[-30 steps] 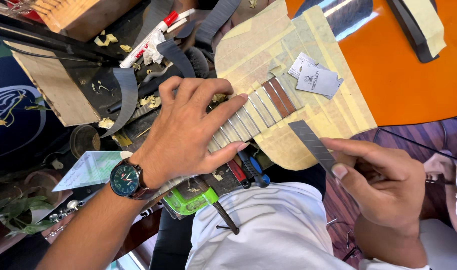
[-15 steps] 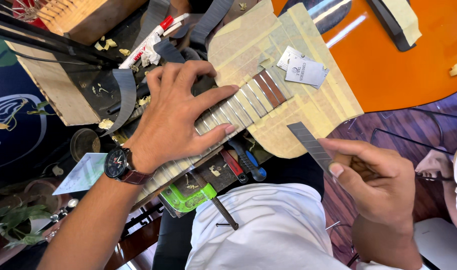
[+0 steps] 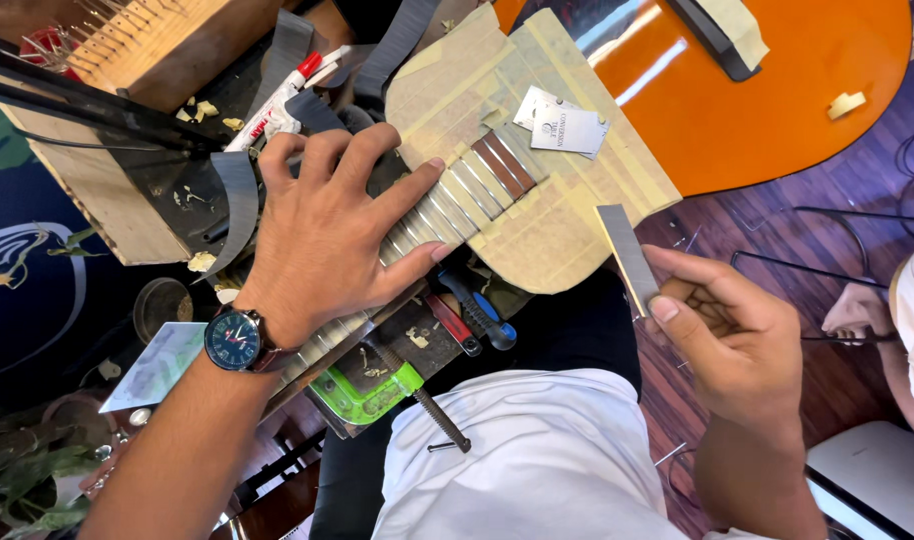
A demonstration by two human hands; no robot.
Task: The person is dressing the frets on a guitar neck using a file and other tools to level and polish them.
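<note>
An orange guitar (image 3: pixel 777 100) lies across the workspace, its upper body covered in tan masking tape (image 3: pixel 567 220). My left hand (image 3: pixel 327 230), with a wristwatch, presses flat on the taped fretboard (image 3: pixel 457 205), fingers spread over the frets. My right hand (image 3: pixel 722 335) grips a flat metal file (image 3: pixel 627 255) by its handle, held off the guitar's edge to the right, its blade pointing up toward the body.
A wooden block with pins (image 3: pixel 167 40) stands at top left. A red-capped marker (image 3: pixel 277 105), a green tool tray (image 3: pixel 372 385), screwdrivers (image 3: pixel 477 310) and a small round tin (image 3: pixel 162 310) lie around the neck. A white paper tag (image 3: pixel 562 125) rests on the tape.
The view has shifted so the guitar sits higher and more to the right. My right hand with the file has drawn slightly away from the taped edge. My left hand stays on the frets.
</note>
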